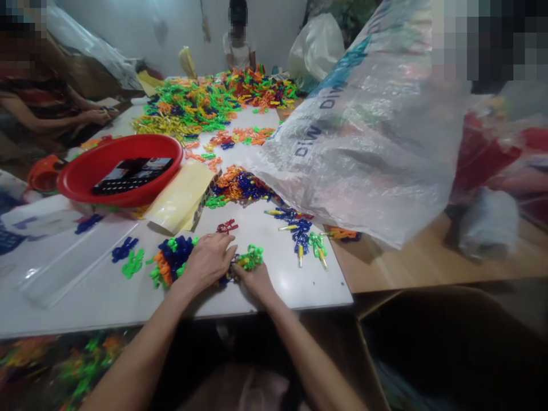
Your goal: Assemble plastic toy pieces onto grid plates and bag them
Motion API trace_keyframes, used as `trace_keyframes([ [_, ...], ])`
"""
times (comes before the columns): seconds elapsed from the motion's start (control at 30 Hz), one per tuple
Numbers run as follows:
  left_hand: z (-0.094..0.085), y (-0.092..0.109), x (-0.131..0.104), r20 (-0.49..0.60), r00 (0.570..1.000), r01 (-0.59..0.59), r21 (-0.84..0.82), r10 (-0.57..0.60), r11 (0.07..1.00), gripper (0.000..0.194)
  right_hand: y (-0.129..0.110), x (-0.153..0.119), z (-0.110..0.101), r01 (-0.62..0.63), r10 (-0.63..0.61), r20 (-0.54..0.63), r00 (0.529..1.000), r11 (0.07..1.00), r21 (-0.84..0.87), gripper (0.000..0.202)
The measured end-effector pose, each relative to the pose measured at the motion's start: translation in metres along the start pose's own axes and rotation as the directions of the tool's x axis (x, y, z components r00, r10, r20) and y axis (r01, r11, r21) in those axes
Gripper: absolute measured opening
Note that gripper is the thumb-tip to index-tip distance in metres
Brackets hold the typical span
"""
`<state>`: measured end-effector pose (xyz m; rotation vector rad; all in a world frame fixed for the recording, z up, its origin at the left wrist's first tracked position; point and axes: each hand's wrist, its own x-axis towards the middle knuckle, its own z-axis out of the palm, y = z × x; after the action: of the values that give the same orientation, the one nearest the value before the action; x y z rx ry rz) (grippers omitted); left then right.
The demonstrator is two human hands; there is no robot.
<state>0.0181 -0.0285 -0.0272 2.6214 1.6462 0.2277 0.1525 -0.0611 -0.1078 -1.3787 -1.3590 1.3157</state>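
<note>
My left hand (210, 258) is bent over the white table, right beside a small heap of blue, green and orange plastic figures (177, 254). Its fingers curl down toward my other hand, and what lies under them is hidden. Closed around a green plastic figure with a yellow part (250, 258), my right hand (256, 281) almost touches the left fingertips. Just beyond the hands lies a dark red figure (227, 226). To the right are blue figures with yellow sticks (301, 234) and a green one with a yellow stick (319, 246).
A red basin (71, 181) stands at left, with a yellow card box (182, 197) beside it. Large piles of coloured figures (192, 105) cover the table's far end. A big white woven sack (363, 142) leans over the right side. Other people sit at the left and far end.
</note>
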Motion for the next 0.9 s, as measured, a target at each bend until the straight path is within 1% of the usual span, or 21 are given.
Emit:
trace_keyframes([
  [0.07, -0.002, 0.000, 0.000, -0.006, 1.000, 0.004, -0.013, -0.004, 1.000, 0.040, 0.006, 0.005, 0.004, 0.078, -0.076, 0.016, 0.997, 0.992, -0.103, 0.007],
  [0.1, -0.002, 0.001, -0.001, -0.006, 1.000, 0.008, -0.017, -0.008, 1.000, 0.042, 0.008, 0.007, 0.005, 0.136, -0.131, 0.040, 0.991, 0.972, -0.190, 0.005],
  [0.13, -0.003, 0.001, -0.001, -0.003, 1.000, 0.011, -0.019, -0.011, 1.000, 0.045, 0.010, 0.009, 0.005, 0.200, -0.184, 0.080, 0.980, 0.936, -0.291, 0.009],
  [0.2, -0.002, 0.001, -0.002, 0.007, 1.000, 0.005, -0.021, -0.005, 1.000, 0.051, 0.014, 0.013, 0.004, 0.302, -0.242, 0.184, 0.953, 0.816, -0.493, 0.022],
  [0.27, 0.000, 0.000, -0.003, 0.014, 1.000, -0.010, -0.020, 0.010, 1.000, 0.055, 0.017, 0.016, 0.006, 0.340, -0.230, 0.251, 0.940, 0.691, -0.638, 0.029],
  [0.3, 0.000, 0.000, -0.003, 0.013, 1.000, -0.015, -0.016, 0.016, 1.000, 0.056, 0.017, 0.018, 0.008, 0.342, -0.216, 0.267, 0.939, 0.647, -0.682, 0.029],
  [0.37, 0.001, -0.003, -0.002, 0.001, 1.000, -0.017, -0.001, 0.017, 1.000, 0.054, 0.016, 0.021, 0.015, 0.339, -0.184, 0.287, 0.940, 0.593, -0.730, 0.027],
  [0.43, 0.001, -0.006, 0.000, -0.012, 1.000, -0.014, 0.017, 0.014, 1.000, 0.047, 0.013, 0.024, 0.020, 0.342, -0.150, 0.312, 0.938, 0.547, -0.764, 0.026],
  [0.47, 0.001, -0.007, 0.001, -0.016, 1.000, -0.013, 0.024, 0.013, 1.000, 0.043, 0.010, 0.025, 0.019, 0.350, -0.132, 0.332, 0.934, 0.529, -0.773, 0.026],
  [0.53, 0.000, -0.009, 0.001, -0.010, 1.000, -0.022, 0.029, 0.023, 0.999, 0.037, 0.002, 0.029, 0.007, 0.395, -0.108, 0.400, 0.910, 0.513, -0.762, 0.023],
  [0.6, 0.000, -0.009, 0.001, -0.001, 0.999, -0.038, 0.035, 0.038, 0.999, 0.034, -0.010, 0.040, -0.019, 0.448, -0.113, 0.460, 0.880, 0.516, -0.730, 0.020],
  [0.63, 0.000, -0.009, 0.001, 0.004, 0.999, -0.047, 0.042, 0.046, 0.998, 0.035, -0.017, 0.050, -0.036, 0.450, -0.123, 0.455, 0.882, 0.509, -0.734, 0.019],
  [0.67, 0.000, -0.009, 0.000, 0.008, 0.999, -0.051, 0.052, 0.051, 0.997, 0.035, -0.025, 0.061, -0.053, 0.419, -0.137, 0.407, 0.903, 0.486, -0.767, 0.021],
  [0.7, 0.000, -0.008, 0.000, 0.013, 0.999, -0.053, 0.065, 0.052, 0.996, 0.036, -0.032, 0.075, -0.069, 0.340, -0.152, 0.304, 0.940, 0.440, -0.831, 0.025],
  [0.73, 0.000, -0.008, 0.000, 0.018, 0.999, -0.052, 0.077, 0.051, 0.996, 0.035, -0.038, 0.089, -0.082, 0.248, -0.178, 0.193, 0.965, 0.374, -0.894, 0.028],
  [0.77, -0.001, -0.008, 0.001, 0.025, 0.998, -0.051, 0.088, 0.049, 0.995, 0.034, -0.043, 0.102, -0.092, 0.181, -0.194, 0.125, 0.973, 0.307, -0.934, 0.029],
  [0.8, -0.001, -0.007, 0.001, 0.031, 0.998, -0.051, 0.094, 0.048, 0.994, 0.033, -0.045, 0.112, -0.098, 0.135, -0.204, 0.084, 0.975, 0.251, -0.959, 0.030],
  [0.83, -0.002, -0.007, 0.002, 0.038, 0.998, -0.052, 0.098, 0.049, 0.994, 0.033, -0.044, 0.118, -0.100, 0.121, -0.203, 0.078, 0.976, 0.211, -0.970, 0.028],
  [0.87, -0.003, -0.007, 0.002, 0.046, 0.998, -0.056, 0.099, 0.051, 0.994, 0.032, -0.041, 0.119, -0.098, 0.142, -0.194, 0.105, 0.975, 0.189, -0.972, 0.026],
  [0.9, -0.004, -0.006, 0.003, 0.054, 0.997, -0.060, 0.100, 0.055, 0.993, 0.032, -0.035, 0.115, -0.094, 0.194, -0.190, 0.159, 0.969, 0.181, -0.964, 0.022],
])
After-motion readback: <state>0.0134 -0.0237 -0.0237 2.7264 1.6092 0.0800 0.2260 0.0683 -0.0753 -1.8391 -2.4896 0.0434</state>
